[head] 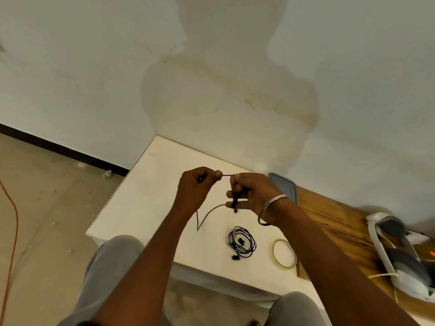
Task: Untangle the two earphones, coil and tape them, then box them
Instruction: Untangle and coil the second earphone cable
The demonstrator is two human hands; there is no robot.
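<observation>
Two knees in grey trousers [113, 267] are closest, and two bare arms reach out over them. Past the knees is the white worktop [146, 203]. A coiled earphone [242, 242] lies on it, wound in a small black ring. Just to the right of the coiled earphone lies a roll of clear tape [284, 254], flat and not touching it.

Beyond the coiled earphone, both hands are up in the air with the loose earphone [208, 213]. The left hand [196, 188] has its grip closed, pinching the thin black wire. The right hand [253, 194] has its grip closed too, holding a small bunch of the same wire in its curled fingers. A short bit of wire runs between the hands. A long bit hangs down to the worktop, left of the coiled earphone. A silver bangle [270, 210] is on the right wrist.

Farther than the coiled earphone, behind the right hand, sits a grey-blue box [284, 187] by the wall [94, 78]. Far to the right of the coiled earphone, a white headset [397, 250] lies on a wooden table [334, 217].
</observation>
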